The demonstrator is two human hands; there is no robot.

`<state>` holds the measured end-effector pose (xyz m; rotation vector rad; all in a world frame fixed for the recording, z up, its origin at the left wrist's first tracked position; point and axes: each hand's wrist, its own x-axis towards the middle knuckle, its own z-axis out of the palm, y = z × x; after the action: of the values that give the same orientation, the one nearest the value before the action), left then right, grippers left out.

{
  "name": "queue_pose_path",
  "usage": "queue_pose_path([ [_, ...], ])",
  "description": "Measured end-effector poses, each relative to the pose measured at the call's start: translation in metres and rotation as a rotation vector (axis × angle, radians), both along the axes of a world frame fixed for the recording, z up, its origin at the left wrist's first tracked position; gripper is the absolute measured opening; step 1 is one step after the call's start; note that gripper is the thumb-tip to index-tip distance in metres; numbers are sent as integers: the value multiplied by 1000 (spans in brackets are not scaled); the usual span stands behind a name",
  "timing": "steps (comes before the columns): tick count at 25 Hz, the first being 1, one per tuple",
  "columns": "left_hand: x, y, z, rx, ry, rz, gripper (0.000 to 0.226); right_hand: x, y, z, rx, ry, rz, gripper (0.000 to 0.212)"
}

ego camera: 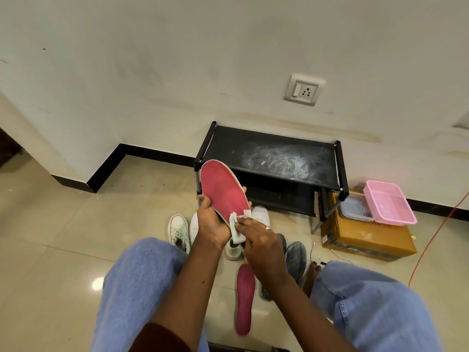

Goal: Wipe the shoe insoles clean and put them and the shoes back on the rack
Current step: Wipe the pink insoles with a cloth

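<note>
Left hand [209, 224] grips the pink flat foam insole [223, 189], right hand [258, 247] pinches a white cloth wipe [234, 228] on it; early going, I judge (maroon foam insole [245, 298] below them, white canvas shoes [179, 231] unracked).

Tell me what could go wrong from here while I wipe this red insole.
The black two-shelf shoe rack has white dusty smears on top; cleaned shoes set there may pick them up.
The darker red second insole lies on the beige floor tiles between your legs and could get stepped on.
Your right hand pinches a small crumpled white wipe at the heel of the pinkish-red insole your left hand grips; the toe end may get missed.
</note>
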<state>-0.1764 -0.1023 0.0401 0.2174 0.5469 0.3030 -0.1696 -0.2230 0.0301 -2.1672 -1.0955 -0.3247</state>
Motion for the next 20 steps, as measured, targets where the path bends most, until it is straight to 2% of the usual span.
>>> queue_pose_path([
  [4,1,-7,2,11,-28,-113,84,3,19,6,-2,-58,-53,31],
  [6,1,-11,5,78,-10,-216,92,6,29,13,25,9,-93,34],
  [9,1,-8,8,103,-5,-223,85,9,33,26,18,145,-3,27],
  [12,1,-1,2,107,35,-176,74,16,21,38,-134,164,135,29],
  [14,0,1,-1,125,48,-214,78,28,14,48,-239,331,80,28],
  [15,-1,0,-2,127,39,-247,81,38,11,51,-200,472,-7,28],
  [18,-4,-4,-4,143,-8,-315,81,67,6,65,206,901,-186,34],
  [20,-6,-7,-2,174,-35,-337,80,76,17,74,313,989,-160,36],
])
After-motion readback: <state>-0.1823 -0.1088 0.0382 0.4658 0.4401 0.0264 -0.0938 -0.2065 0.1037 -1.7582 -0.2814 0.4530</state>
